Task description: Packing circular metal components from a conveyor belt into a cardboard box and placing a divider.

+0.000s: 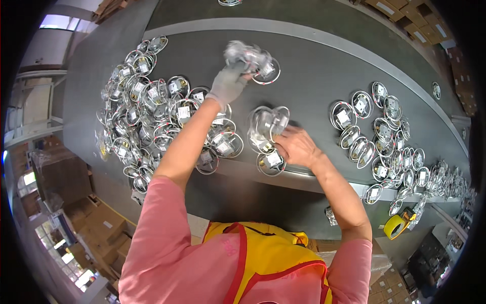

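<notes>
Reaching over a grey table (pixel 314 86), boxes (pixel 415 20) beyond, left hand (pixel 229 84) grips bagged coils (pixel 248 57); right hand (pixel 298 147), nearer, pinches more coils (pixel 267 123).

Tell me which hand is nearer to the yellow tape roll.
The right hand, beyond the yellow tape roll and to its left; the left hand is farther away in both directions.

Both forearms (pixel 188 139) reach forward, left hand (pixel 228 85) farther out, right hand (pixel 298 147) nearer with fingers curled.
</notes>
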A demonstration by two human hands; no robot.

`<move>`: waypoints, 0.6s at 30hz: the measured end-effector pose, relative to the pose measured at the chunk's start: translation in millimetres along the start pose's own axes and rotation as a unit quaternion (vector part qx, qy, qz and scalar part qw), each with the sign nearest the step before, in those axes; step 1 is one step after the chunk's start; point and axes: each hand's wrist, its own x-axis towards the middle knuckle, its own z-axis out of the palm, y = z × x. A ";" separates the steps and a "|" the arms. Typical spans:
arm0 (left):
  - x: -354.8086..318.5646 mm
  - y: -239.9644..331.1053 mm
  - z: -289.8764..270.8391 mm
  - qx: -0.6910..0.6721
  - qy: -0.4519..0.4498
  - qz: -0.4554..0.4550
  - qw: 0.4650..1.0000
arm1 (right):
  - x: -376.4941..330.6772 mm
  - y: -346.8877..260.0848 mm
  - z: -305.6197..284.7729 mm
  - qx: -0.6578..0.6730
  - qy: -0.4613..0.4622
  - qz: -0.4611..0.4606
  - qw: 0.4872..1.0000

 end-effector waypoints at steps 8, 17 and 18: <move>8.5 3.8 -12.3 0.196 -0.129 0.205 0.950 | 5.0 4.6 -14.8 -0.029 -0.088 0.001 0.996; 11.1 27.0 9.0 0.245 -0.156 0.144 0.946 | -31.2 8.0 -19.3 -0.133 0.156 0.113 0.972; 7.8 27.6 12.2 0.239 -0.144 0.121 0.953 | -35.6 -2.7 -17.6 -0.076 0.243 0.217 0.943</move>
